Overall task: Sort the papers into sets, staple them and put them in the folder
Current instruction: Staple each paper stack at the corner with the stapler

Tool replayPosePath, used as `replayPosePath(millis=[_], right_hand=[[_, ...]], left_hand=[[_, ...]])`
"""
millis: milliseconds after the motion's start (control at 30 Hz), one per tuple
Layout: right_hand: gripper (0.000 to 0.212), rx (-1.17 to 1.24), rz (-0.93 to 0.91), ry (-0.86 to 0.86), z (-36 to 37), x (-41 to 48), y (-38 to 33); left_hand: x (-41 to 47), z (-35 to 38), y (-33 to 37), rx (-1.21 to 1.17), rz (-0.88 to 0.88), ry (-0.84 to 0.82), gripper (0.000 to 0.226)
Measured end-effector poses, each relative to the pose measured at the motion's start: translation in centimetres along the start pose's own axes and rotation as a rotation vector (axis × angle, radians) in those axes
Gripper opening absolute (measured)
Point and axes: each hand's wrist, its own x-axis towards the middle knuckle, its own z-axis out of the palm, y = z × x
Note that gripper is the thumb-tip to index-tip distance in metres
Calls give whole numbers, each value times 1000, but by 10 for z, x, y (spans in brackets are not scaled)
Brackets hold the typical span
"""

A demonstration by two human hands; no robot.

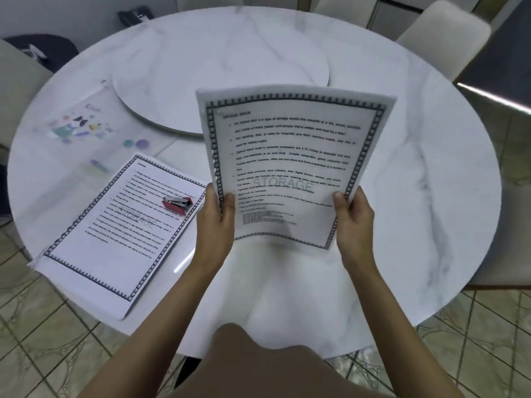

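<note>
A round white marble counter (431,168) fills the frame. At centre, the left hand (215,225) and right hand (355,219) each grip a lower edge of the held papers (287,156), raised off it. Lower left, a red stapler (175,203) lies on a paper stack (115,239); above that lies a clear folder (77,130).

Cool, even light falls from above, and the marble table (416,168) looks bright, almost washed out. A short white streak of glare sits on its near part, and a harder strip shines along the dark counter edge (494,99) at the right. The held paper (287,168) throws a soft shadow on the tabletop beneath it — its print is smeared by blur. Toward the corners the floor tiles (43,326) bow and soften.
</note>
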Motion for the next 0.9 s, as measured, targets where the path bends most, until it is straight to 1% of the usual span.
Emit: replayPosePath(millis=[67,100,167,267,367,433,567,800,900], right_hand=[[11,-104,59,-10,-3,2,3],[12,-164,109,-24,-5,3,7],[18,-264,199,-73,-6,3,18],[11,-329,306,-153,-3,-6,32],[26,-359,402,-196,0,-21,46],[28,-421,415,-215,1,-29,53],[23,-536,386,-234,4,-37,62],[15,-650,329,-274,5,-30,65],[10,-668,323,-218,7,-26,62]], left_hand=[[-3,-3,0,32,-21,3,10],[-5,-5,-2,59,-46,1,9],[-12,-7,-10,114,-129,-33,8],[-24,-10,-30,139,-291,-107,11],[-31,-13,-46,184,-386,-133,14],[-32,-14,-53,231,-409,-145,10],[-28,-16,-60,334,-385,-180,7],[-27,-23,-61,335,-363,-197,6],[-25,-28,-63,343,-354,-196,6]])
